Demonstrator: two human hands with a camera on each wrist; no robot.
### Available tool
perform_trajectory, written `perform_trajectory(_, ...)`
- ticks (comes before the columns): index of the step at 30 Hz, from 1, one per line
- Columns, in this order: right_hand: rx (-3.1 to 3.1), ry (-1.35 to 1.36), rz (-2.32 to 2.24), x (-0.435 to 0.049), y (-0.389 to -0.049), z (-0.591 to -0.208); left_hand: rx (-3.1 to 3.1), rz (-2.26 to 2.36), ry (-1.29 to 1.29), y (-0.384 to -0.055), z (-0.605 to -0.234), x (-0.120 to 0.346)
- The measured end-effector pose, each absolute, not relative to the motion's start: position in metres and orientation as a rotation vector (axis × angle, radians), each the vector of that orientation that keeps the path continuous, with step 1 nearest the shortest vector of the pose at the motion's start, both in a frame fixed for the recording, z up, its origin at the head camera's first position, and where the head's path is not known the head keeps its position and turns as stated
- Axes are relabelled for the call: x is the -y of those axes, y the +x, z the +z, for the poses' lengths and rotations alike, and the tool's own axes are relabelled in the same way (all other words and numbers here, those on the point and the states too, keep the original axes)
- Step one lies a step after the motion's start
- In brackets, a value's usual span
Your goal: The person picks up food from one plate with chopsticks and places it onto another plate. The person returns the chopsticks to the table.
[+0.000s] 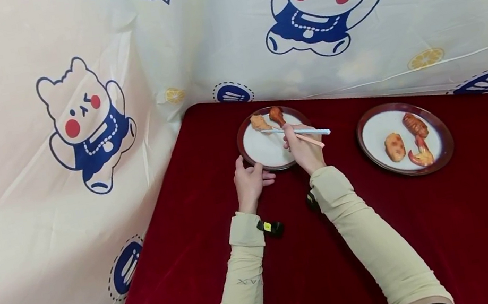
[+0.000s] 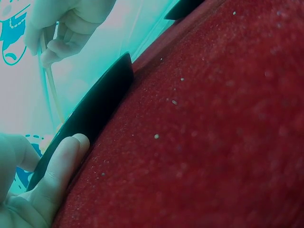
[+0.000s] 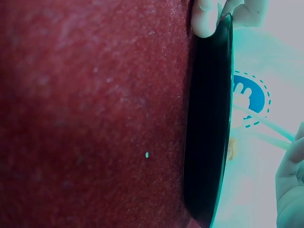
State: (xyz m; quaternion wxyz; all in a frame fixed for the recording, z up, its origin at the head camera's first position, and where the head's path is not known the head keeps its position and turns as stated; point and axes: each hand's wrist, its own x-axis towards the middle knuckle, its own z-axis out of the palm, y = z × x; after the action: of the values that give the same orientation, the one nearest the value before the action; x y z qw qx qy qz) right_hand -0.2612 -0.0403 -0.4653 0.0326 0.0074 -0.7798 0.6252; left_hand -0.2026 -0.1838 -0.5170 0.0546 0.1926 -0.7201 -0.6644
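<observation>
My right hand holds a pair of chopsticks, one pale blue and one pink, over the left plate. Their tips meet the lower edge of a golden fried chicken piece, which lies near the plate's far rim. Beside it is a brown drumstick. With thumb and fingers on either side, my left hand grips the near-left rim of that brown-rimmed white plate. The left wrist view shows its fingers against the plate's dark outer side.
To the right, another brown-rimmed plate bears an oval browned piece, a ridged brown piece and a shrimp-like orange piece. A dark red cloth covers the table. Printed curtains hang behind and at left.
</observation>
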Motion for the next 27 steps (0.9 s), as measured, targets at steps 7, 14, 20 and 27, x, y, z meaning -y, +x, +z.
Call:
perform_trajectory(7,2.404,0.044,1.947,0.035,-0.259,-0.461,2.182,-2.024,0.583,-0.202,-0.517,0.184)
perform_trajectory(14,2.386,0.068,1.976,0.031,-0.256,-0.456,2.178,-2.038,0.586,-0.202,-0.517,0.183)
perform_trajectory(20,2.358,0.067,2.009,0.025,-0.254,-0.453,2.173,-2.044,0.586,-0.203,-0.517,0.182)
perform_trajectory(27,2.278,0.071,2.031,0.015,-0.250,-0.445,2.173,-2.035,0.583,-0.202,-0.515,0.183)
